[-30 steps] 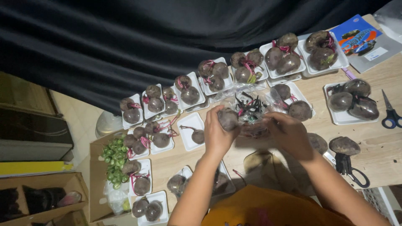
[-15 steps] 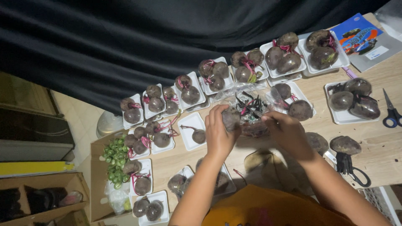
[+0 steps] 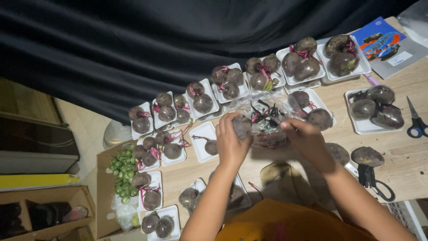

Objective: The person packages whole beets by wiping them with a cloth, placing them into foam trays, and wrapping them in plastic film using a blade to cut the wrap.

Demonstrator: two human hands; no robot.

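Clear plastic bag (image 3: 266, 121) of dark beets w/ pink stems, centre frame – left hand (image 3: 232, 142) and right hand (image 3: 306, 139) both closed on it. White trays (image 3: 203, 138) of beets crowd around (blue scissors (image 3: 416, 121) far right).

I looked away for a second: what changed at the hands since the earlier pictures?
Little. Both hands, left hand and right hand, still grip the clear bag of beets, barely shifted. The trays of beets, blue scissors and black scissors stayed put.
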